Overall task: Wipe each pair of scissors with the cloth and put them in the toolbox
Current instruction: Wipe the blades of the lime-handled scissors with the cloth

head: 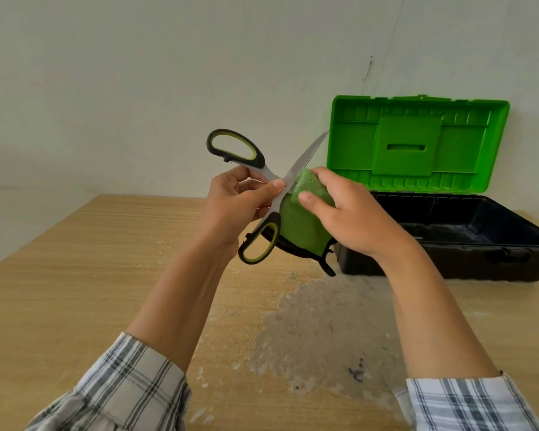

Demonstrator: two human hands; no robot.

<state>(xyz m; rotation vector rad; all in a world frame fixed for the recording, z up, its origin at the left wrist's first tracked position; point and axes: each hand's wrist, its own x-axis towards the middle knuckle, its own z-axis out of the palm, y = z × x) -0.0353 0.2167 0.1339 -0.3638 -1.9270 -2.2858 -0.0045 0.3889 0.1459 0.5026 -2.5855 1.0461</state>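
Observation:
My left hand (pixel 237 203) pinches a pair of scissors (pixel 305 158) near the pivot and holds them in the air above the table. Their blades are spread, and the handles are black with yellow-green lining. One blade points up and right toward the toolbox lid. My right hand (pixel 346 213) grips a folded green cloth (pixel 302 222) with a black edge, wrapped around the other blade, which is hidden under it. The toolbox (pixel 511 241) stands open at the right, with a black base and a raised green lid (pixel 417 144).
The wooden table (pixel 75 275) has a worn, scraped patch (pixel 324 331) in front of the toolbox. A pale wall rises right behind the table and the toolbox. The toolbox's dark inside shows no clear contents.

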